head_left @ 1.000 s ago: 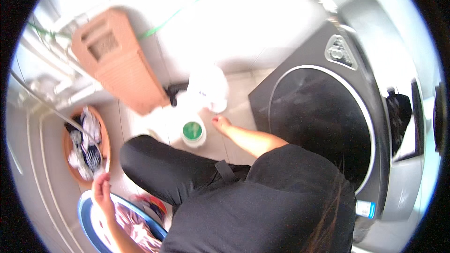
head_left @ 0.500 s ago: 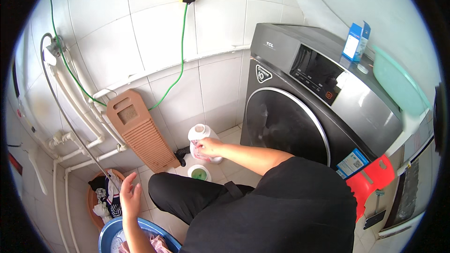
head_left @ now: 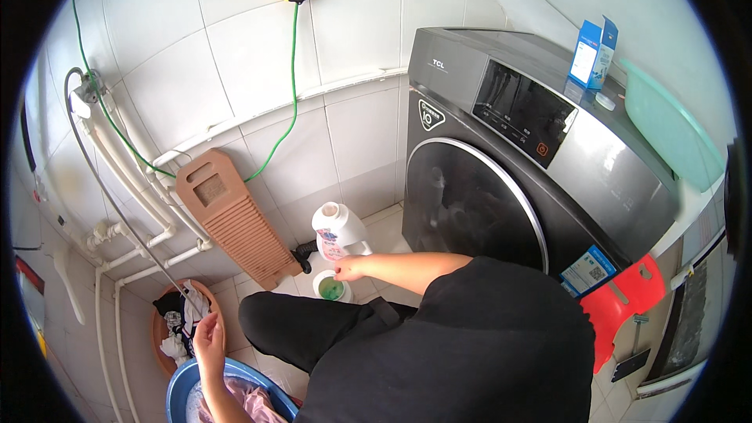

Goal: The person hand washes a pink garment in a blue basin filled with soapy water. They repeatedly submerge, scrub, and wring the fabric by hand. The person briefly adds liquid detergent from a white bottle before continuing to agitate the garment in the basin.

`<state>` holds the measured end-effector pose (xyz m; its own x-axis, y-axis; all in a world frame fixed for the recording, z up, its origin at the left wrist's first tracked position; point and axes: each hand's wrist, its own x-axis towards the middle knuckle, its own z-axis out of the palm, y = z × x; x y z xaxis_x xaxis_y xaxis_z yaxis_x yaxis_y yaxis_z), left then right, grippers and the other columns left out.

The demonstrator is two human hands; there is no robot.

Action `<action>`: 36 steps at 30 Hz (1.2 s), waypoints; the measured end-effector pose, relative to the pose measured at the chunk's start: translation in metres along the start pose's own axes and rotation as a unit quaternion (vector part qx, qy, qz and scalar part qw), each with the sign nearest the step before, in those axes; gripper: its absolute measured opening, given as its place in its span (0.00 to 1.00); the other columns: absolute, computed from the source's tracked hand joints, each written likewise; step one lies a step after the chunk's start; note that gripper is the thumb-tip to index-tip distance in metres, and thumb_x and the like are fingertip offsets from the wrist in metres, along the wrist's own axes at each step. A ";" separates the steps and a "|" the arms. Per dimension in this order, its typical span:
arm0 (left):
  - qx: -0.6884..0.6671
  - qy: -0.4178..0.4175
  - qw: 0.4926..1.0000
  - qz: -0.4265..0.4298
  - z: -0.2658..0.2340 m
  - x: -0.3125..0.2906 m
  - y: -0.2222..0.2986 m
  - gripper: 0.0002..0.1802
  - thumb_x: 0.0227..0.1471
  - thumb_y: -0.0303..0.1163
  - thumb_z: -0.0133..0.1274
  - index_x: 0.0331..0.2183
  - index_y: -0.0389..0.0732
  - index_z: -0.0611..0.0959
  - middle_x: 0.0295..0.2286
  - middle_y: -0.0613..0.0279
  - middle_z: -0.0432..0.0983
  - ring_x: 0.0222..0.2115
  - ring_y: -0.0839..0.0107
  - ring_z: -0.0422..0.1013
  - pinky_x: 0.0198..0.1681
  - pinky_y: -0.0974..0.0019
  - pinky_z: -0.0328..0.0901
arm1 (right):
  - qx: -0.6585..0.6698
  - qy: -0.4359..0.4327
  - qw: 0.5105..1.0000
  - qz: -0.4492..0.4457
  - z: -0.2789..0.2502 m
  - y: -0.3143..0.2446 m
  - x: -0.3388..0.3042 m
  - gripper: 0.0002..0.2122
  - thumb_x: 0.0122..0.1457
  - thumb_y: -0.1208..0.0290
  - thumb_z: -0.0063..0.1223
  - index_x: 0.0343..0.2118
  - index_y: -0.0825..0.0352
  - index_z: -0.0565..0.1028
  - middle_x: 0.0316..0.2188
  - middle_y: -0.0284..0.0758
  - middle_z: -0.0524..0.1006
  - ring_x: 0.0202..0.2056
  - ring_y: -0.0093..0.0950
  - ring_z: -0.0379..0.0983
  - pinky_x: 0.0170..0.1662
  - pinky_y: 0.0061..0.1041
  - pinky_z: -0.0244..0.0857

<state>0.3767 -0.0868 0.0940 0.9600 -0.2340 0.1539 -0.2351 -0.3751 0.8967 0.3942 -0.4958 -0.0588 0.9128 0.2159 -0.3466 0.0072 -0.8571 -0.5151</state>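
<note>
My right hand [head_left: 350, 268] is at the rim of a small white tub [head_left: 319, 291] with green stuff inside, on the tiled floor. Its fingers are pressed together; what they pinch, if anything, is too small to make out. Just behind it stands a white detergent bottle [head_left: 345, 229], its mouth uncapped, with a pink and blue label. My left hand [head_left: 208, 338] is raised over a blue basin [head_left: 182, 382], fingers loosely bent and holding nothing I can see. Pink cloth [head_left: 254, 401] lies in the basin beside whitish suds.
A brown washboard [head_left: 243, 223] leans on the wall. Dark and white clothes [head_left: 174, 321] fill an orange-brown basin [head_left: 218, 305], with a grey hose [head_left: 129, 223] running toward it. On the right stand a washing machine [head_left: 470, 211] and a red chair [head_left: 627, 298].
My right hand has moved from the white bottle down to the small tub. My left hand has drawn lower, its fingers more bent. The view has shifted slightly.
</note>
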 end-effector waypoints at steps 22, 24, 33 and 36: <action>0.131 0.150 0.947 -0.254 -0.091 -0.045 -0.043 0.15 0.56 0.35 0.44 0.44 0.41 0.75 0.43 0.65 0.71 0.46 0.73 0.65 0.47 0.69 0.59 | 0.381 0.255 0.803 0.382 0.076 0.196 0.050 0.27 0.45 0.68 0.56 0.50 0.64 0.61 0.39 0.39 0.71 0.40 0.36 0.68 0.41 0.34 0.64; 0.136 0.147 0.946 -0.255 -0.090 -0.029 -0.047 0.15 0.56 0.35 0.45 0.44 0.42 0.75 0.43 0.65 0.71 0.46 0.74 0.65 0.48 0.69 0.58 | 0.195 0.355 0.847 0.344 0.096 0.208 0.083 0.32 0.42 0.69 0.60 0.52 0.65 0.60 0.40 0.42 0.71 0.42 0.38 0.68 0.45 0.32 0.63; 0.156 0.083 0.949 -0.262 -0.087 -0.020 -0.055 0.14 0.56 0.28 0.43 0.45 0.36 0.74 0.43 0.61 0.71 0.45 0.73 0.65 0.49 0.71 0.58 | 0.407 0.372 0.792 0.261 0.057 0.184 0.106 0.24 0.38 0.70 0.62 0.40 0.70 0.66 0.37 0.39 0.75 0.40 0.29 0.71 0.45 0.25 0.63; 0.161 0.064 0.946 -0.273 -0.096 -0.013 -0.066 0.14 0.56 0.28 0.43 0.44 0.35 0.74 0.42 0.61 0.71 0.45 0.72 0.65 0.49 0.71 0.58 | 0.507 0.480 0.683 0.215 0.072 0.223 0.098 0.20 0.39 0.77 0.58 0.39 0.72 0.67 0.35 0.37 0.74 0.36 0.28 0.72 0.42 0.26 0.64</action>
<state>0.3941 0.0272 0.0726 0.9575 0.1755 -0.2289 0.2866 -0.6673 0.6875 0.4559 -0.6321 -0.2647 0.5929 -0.7765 -0.2133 -0.1881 0.1239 -0.9743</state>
